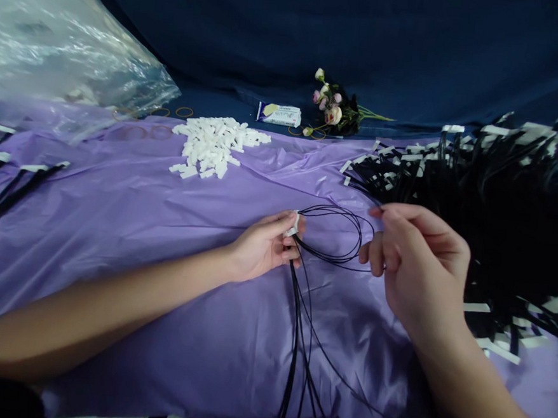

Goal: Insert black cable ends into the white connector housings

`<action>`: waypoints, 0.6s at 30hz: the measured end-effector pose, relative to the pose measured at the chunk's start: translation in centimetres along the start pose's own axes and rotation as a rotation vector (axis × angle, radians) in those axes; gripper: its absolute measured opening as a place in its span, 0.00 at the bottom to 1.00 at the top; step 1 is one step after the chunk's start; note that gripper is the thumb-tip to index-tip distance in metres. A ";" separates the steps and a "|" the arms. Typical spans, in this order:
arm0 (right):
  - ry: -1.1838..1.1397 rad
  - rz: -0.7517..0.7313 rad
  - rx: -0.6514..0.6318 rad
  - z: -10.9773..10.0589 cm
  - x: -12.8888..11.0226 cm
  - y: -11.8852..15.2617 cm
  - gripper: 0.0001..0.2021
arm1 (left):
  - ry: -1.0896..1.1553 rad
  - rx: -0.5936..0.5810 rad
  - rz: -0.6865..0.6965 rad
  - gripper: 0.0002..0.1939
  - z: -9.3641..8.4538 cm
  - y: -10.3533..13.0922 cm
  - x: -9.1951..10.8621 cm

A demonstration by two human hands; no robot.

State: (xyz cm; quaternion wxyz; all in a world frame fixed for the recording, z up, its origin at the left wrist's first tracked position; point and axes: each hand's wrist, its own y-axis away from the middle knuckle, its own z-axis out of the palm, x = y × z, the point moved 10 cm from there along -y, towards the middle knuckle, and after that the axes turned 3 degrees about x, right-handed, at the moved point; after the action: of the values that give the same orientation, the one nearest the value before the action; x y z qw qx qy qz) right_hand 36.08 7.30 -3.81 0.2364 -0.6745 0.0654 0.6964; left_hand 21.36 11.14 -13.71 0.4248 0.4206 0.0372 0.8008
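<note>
My left hand (274,240) pinches a small white tag (293,224) between thumb and fingers, near the middle of the purple cloth. Thin black cords (335,259) pass by the tag, forming a loop to its right, while their loose ends hang toward the front edge. To the right of that loop, my right hand (418,270) is closed with thumb and forefinger pressed together. A single strand of cord runs from the loop to its curled fingers; the exact grip point is partly hidden.
Small white pieces lie in a heap (214,142) beyond my left hand. A large pile of black tagged cords (512,219) covers the right side; more tagged cords (15,190) lie at left. Behind are a plastic bag (74,54), rubber bands (184,111), a packet (279,115) and flowers (332,114).
</note>
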 end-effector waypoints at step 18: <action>0.512 -0.118 -0.127 1.6 -0.7 0.9 0.05 | 0.067 0.028 -0.040 0.16 -0.1 0.2 0.2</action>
State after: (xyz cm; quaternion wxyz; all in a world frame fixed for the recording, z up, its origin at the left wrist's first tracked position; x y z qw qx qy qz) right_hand 34.21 7.00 -3.20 0.2093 -0.8448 0.0397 0.4908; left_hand 21.10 11.23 -13.57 0.4333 0.3985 0.0708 0.8052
